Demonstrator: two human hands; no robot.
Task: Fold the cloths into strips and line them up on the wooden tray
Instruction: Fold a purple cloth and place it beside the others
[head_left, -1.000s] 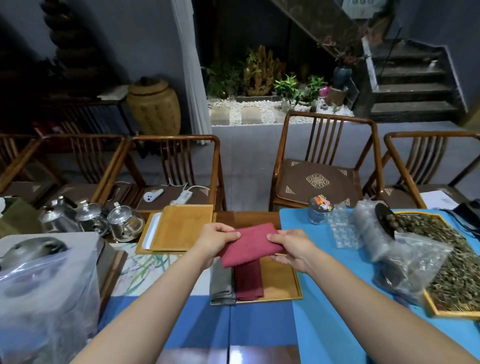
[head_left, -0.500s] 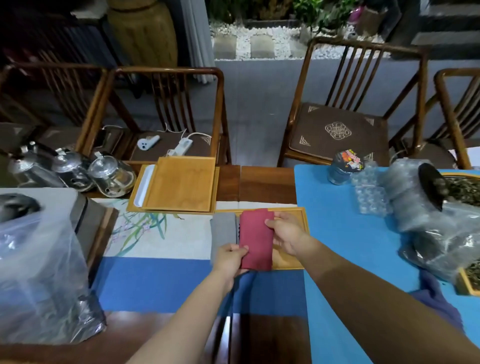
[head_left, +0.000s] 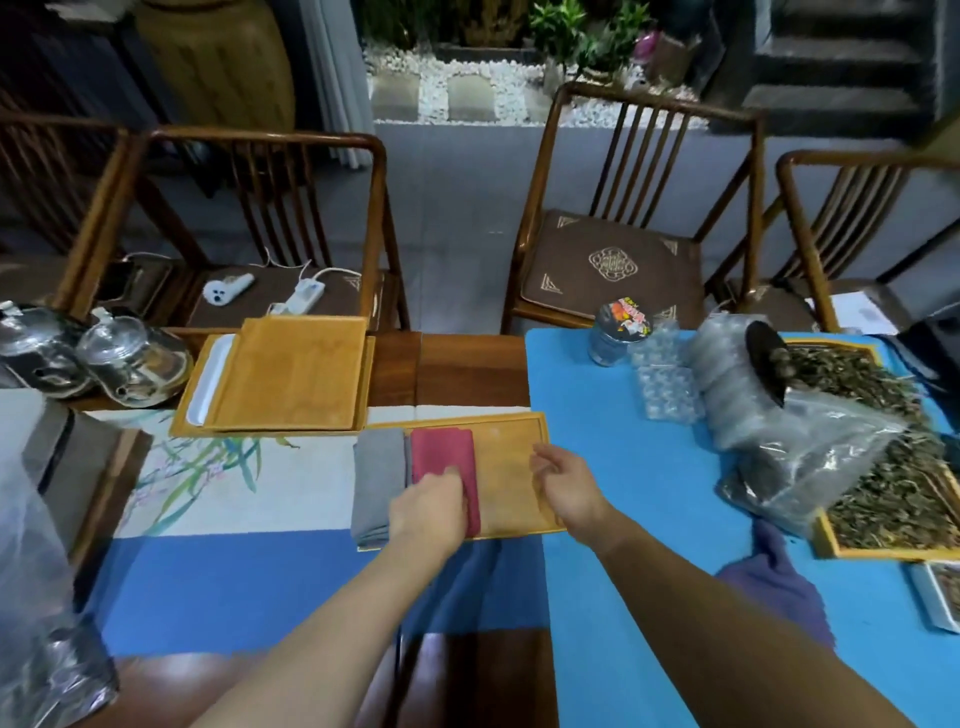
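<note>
A wooden tray (head_left: 506, 470) lies in the middle of the table. Two folded strips sit side by side on its left part: a grey cloth (head_left: 379, 475) at the far left and a red cloth (head_left: 444, 452) beside it. My left hand (head_left: 428, 512) rests on the near end of the red strip with bent fingers, and hides that end. Over the tray's right edge my right hand (head_left: 566, 488) hovers with loosely curled fingers and holds nothing. A purple cloth (head_left: 779, 587) lies on the blue mat (head_left: 623, 467) by my right forearm.
A second wooden tray (head_left: 291, 379) sits behind, with glass teapots (head_left: 130, 358) to its left. On the right are a jar (head_left: 618, 327), a plastic bag (head_left: 810, 467) and a tray of dried leaves (head_left: 883, 467). Chairs (head_left: 613, 260) stand across the table. Another plastic bag (head_left: 31, 571) is at the near left.
The red cloth went from held up in both hands down onto the tray beside the grey strip. My right hand has let go and drawn off to the right.
</note>
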